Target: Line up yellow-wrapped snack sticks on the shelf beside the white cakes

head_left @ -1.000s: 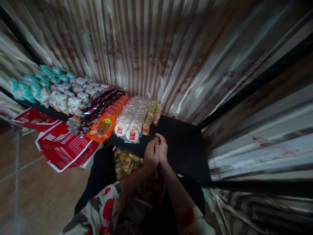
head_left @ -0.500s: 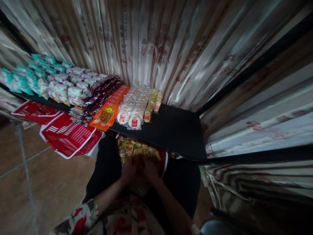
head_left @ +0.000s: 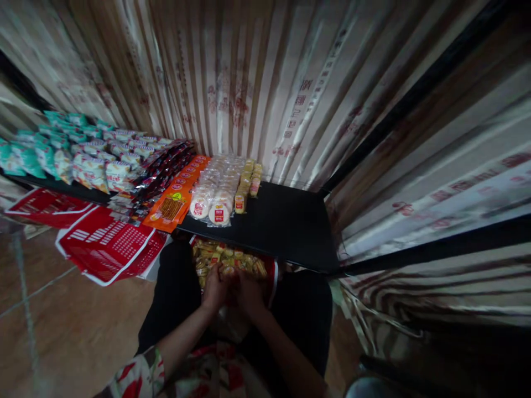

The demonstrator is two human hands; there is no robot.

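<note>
The left hand (head_left: 215,289) and right hand (head_left: 250,294) are hanging over yellow packs (head_left: 226,254) in the red basket (head_left: 273,276). I can't tell how open they are or if they're holding any. Packs' long sides are pointing different ways.

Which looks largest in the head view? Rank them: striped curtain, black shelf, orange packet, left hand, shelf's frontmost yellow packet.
1. Striped curtain
2. Black shelf
3. Orange packet
4. Left hand
5. Frontmost yellow packet

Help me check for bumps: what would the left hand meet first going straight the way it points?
Probably the yellow packets below the shelf, just ahead of the left hand; depth is unclear, they may be touching.
</note>
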